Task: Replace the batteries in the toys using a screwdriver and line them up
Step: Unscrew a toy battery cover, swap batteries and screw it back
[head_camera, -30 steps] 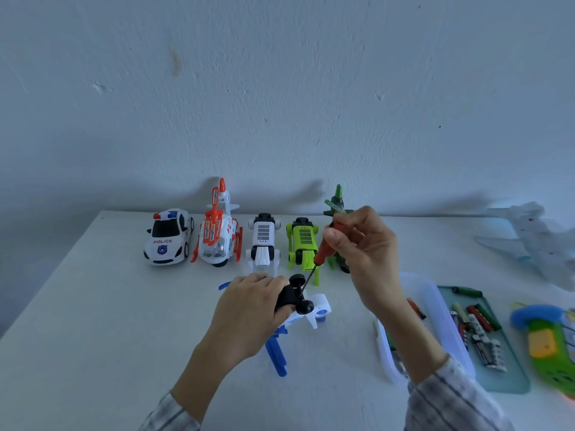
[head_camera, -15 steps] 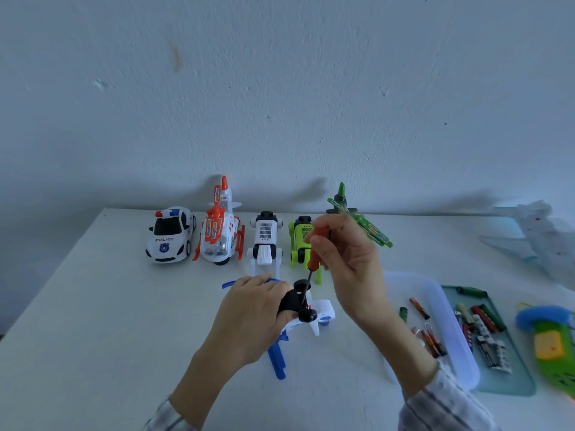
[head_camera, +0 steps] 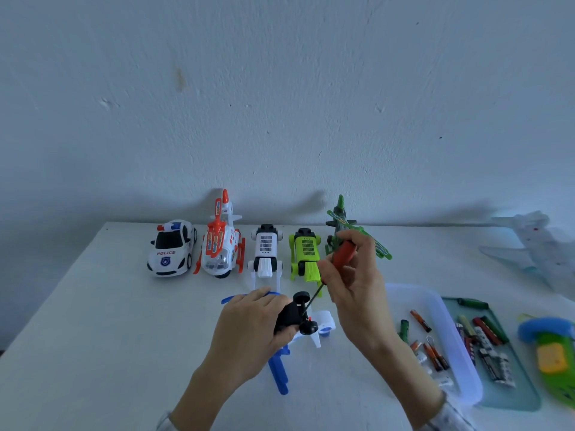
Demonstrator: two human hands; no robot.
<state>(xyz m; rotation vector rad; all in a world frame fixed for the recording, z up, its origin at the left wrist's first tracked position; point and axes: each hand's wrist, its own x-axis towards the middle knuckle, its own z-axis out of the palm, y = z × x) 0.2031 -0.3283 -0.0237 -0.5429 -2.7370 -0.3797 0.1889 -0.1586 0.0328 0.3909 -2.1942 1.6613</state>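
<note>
Toy in hand: white-and-blue helicopter (head_camera: 314, 332), turned underside up, low over the surface (head_camera: 93, 337) in front of the row of toys. Black wheel block faces up.

Left hand (head_camera: 249, 334): fingers curled round the black underside, gripping it. Right hand (head_camera: 354, 287): fingers pinch the red handle of the screwdriver (head_camera: 342, 251); thin black shaft runs down-left, tip at the underside between the two wheels. Whether the tip is seated in a screw: cannot tell.

Handling (judged): light hollow plastic, stiff in the body, smooth and a bit slippery. Blue rotor blades and white tail fins look thin and likely to flex or snap; not places to hold. Best hold is the body or wheel block, as now, so it resists the turning force.

Orientation: long axis roughly left-right and slightly tilted, white tail end toward the right, near the clear tray (head_camera: 435, 293). One blue blade points toward the person, another shows behind the left hand. Screwdriver axis slants from upper right to lower left.

Row at the back: police car (head_camera: 171, 250), orange helicopter (head_camera: 221, 244), white vehicle (head_camera: 266, 250), green vehicle (head_camera: 306, 253), green helicopter (head_camera: 339, 219). Batteries (head_camera: 432, 353) lie in the tray.
</note>
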